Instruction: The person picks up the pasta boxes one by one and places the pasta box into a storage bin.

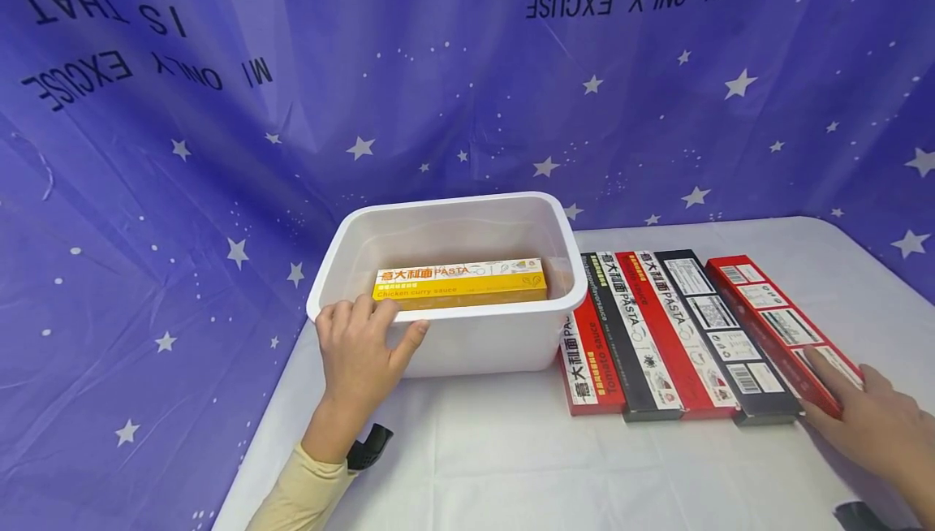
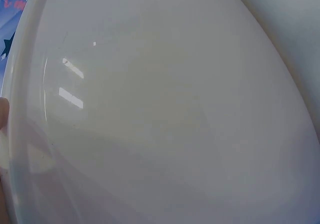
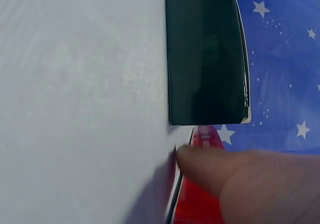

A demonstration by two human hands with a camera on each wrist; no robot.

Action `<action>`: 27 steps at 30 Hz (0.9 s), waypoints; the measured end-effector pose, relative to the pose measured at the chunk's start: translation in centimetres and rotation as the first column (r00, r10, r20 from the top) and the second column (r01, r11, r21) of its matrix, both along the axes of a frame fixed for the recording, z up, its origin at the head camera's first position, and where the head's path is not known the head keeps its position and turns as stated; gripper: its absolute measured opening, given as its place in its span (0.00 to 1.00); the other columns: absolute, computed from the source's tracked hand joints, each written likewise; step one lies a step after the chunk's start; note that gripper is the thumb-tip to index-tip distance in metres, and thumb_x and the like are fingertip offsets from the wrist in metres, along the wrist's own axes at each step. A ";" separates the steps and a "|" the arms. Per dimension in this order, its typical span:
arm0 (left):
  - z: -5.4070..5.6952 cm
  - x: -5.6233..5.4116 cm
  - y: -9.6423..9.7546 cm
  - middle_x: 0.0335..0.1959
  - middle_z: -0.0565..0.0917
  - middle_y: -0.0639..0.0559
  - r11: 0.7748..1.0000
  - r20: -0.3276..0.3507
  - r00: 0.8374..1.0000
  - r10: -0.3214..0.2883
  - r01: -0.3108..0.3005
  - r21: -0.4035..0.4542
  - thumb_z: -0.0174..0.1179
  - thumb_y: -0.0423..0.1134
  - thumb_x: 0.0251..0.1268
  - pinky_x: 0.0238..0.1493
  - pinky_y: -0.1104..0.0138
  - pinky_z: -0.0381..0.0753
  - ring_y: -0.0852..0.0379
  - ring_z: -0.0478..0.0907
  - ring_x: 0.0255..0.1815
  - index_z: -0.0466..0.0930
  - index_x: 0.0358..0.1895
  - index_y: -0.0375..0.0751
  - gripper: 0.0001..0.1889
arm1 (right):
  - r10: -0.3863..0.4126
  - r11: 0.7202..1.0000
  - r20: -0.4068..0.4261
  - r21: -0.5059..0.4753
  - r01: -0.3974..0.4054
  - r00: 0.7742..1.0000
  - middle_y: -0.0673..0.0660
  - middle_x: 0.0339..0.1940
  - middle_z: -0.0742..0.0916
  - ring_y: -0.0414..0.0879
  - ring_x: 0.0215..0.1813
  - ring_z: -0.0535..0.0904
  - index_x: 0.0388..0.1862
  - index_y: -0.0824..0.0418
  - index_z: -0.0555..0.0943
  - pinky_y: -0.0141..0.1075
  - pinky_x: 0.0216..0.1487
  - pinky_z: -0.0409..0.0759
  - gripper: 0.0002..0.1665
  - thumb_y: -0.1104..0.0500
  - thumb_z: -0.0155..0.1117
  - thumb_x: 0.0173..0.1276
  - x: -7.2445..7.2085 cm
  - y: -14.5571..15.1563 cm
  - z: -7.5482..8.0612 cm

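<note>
In the head view, a white plastic bin (image 1: 482,344) stands on the table with a yellow-and-white pasta box (image 1: 460,283) inside, labelled chicken curry sauce. My left hand (image 1: 358,352) holds the bin's front rim near its left corner, fingers hooked over the edge. The bin's outer wall (image 2: 165,93) fills the left wrist view. At the far right, my right hand (image 1: 869,417) grips the near end of a red pasta box (image 1: 774,304), fingers over its top and right edge. The right wrist view shows the thumb (image 3: 210,169) against this box's side.
Left of the gripped box lie a black box (image 1: 716,320) with its label side up, a red box (image 1: 675,328), another black box (image 1: 631,336) and a red tomato sauce box (image 1: 595,360), side by side. A purple star-printed cloth (image 1: 453,68) hangs behind the white-covered table (image 1: 511,458).
</note>
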State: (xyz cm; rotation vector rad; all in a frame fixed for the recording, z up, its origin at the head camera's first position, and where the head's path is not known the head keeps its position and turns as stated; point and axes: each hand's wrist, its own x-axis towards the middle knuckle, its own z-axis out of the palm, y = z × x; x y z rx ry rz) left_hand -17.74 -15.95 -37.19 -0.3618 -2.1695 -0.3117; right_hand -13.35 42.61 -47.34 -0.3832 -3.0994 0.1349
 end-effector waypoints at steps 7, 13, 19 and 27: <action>0.1 0.0 0.0 0.25 0.75 0.41 1.000 0.001 1.000 -0.002 0.002 0.002 0.37 0.73 0.74 0.49 0.43 0.65 0.39 0.69 0.29 0.76 0.29 0.39 0.39 | -0.056 0.998 0.028 -0.019 0.057 0.998 0.86 0.54 0.59 0.83 0.47 0.67 0.82 0.62 0.42 0.75 0.44 0.74 0.59 0.50 0.69 0.65 0.0 -0.5 0.0; 0.1 0.0 0.0 0.25 0.75 0.41 1.000 0.006 1.000 -0.002 0.002 0.004 0.37 0.73 0.74 0.49 0.43 0.65 0.39 0.69 0.29 0.77 0.29 0.39 0.39 | -0.053 0.998 -0.010 -0.016 0.053 0.999 0.87 0.52 0.61 0.84 0.47 0.66 0.82 0.60 0.43 0.75 0.44 0.73 0.57 0.52 0.69 0.66 0.2 -0.4 -0.2; 0.0 0.0 0.0 0.26 0.76 0.40 1.000 0.009 1.000 0.002 -0.002 0.004 0.36 0.73 0.74 0.50 0.43 0.65 0.38 0.70 0.30 0.78 0.29 0.39 0.39 | -0.064 0.998 -0.012 -0.007 0.064 0.998 0.87 0.53 0.60 0.85 0.49 0.65 0.82 0.61 0.43 0.76 0.47 0.72 0.57 0.53 0.68 0.66 0.1 -0.2 -0.4; 0.0 0.0 0.0 0.26 0.76 0.41 1.000 0.003 1.000 0.002 -0.002 0.007 0.37 0.73 0.74 0.50 0.43 0.65 0.38 0.70 0.30 0.78 0.30 0.39 0.39 | 0.015 0.999 -0.187 -0.039 -0.022 0.982 0.89 0.53 0.66 0.88 0.50 0.66 0.82 0.59 0.50 0.78 0.48 0.68 0.49 0.53 0.64 0.70 0.2 0.0 0.6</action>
